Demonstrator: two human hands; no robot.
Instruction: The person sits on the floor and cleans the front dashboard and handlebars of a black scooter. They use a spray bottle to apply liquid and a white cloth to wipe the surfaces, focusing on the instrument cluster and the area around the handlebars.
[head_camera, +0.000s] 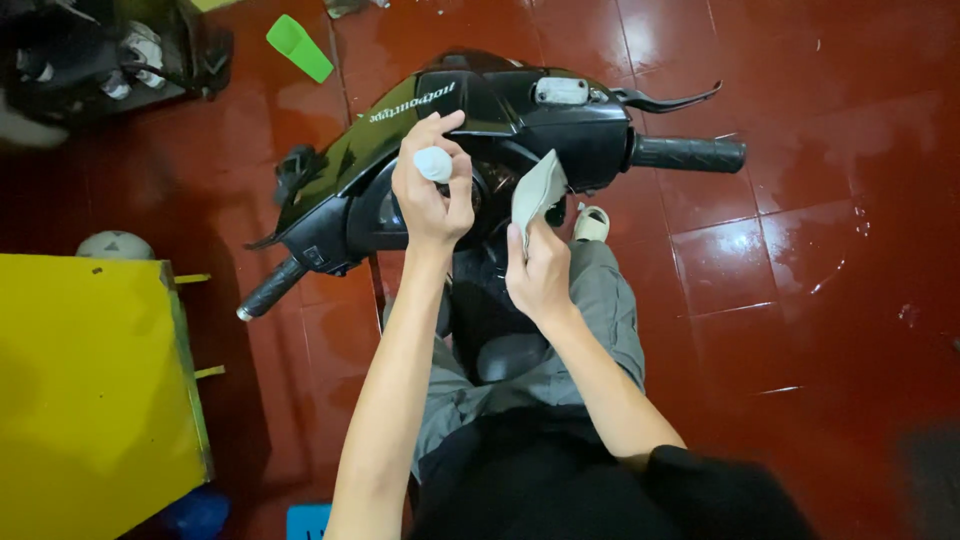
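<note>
While astride scooter (520, 110), left hand (430, 195) gripping bottle (434, 164), right hand (540, 275) pinching cloth (537, 190)

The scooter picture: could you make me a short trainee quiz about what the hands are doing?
1. True or false: the left hand holds a small white bottle.
2. What does the right hand hold? A) grey cloth B) wrench C) green wedge
3. Which colour is the floor?

Key: 1 true. 2 A, the grey cloth, beside the scooter's handlebar cover. 3 Red tiles, wet in places.
</note>
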